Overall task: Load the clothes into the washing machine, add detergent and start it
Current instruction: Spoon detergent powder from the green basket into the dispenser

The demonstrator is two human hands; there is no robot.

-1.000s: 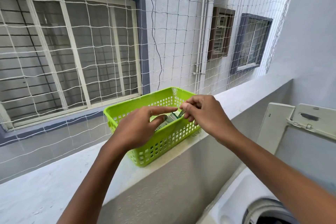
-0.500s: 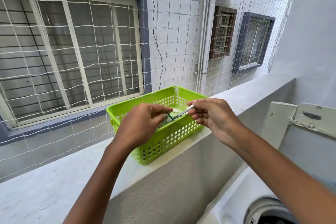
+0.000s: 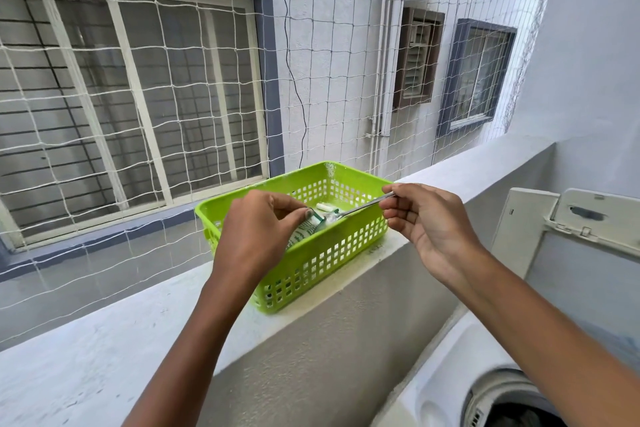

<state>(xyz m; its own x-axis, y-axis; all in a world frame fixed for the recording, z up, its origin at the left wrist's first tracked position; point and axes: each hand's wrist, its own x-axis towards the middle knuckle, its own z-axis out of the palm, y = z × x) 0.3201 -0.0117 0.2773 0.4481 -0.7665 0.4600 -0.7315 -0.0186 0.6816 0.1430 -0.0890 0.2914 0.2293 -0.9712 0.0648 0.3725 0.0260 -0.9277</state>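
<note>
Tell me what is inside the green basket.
Inside the green basket: a detergent packet the left hand holds, and a spoon the right hand holds. The left hand hides the rest.

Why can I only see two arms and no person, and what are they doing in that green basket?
The camera sits on the person's head and looks down, so you see only their own arms, as if you were looking through their eyes. There is just this one view.

The green basket stands on a pale ledge, in front of a net. Inside it lies a detergent packet. The left hand pinches the top of that packet. The right hand holds a metal spoon, and the spoon's tip reaches into the packet's mouth, where there is white powder. It looks like they are scooping out washing powder.

Down in the corner is the washing machine, with its lid standing open.
</note>
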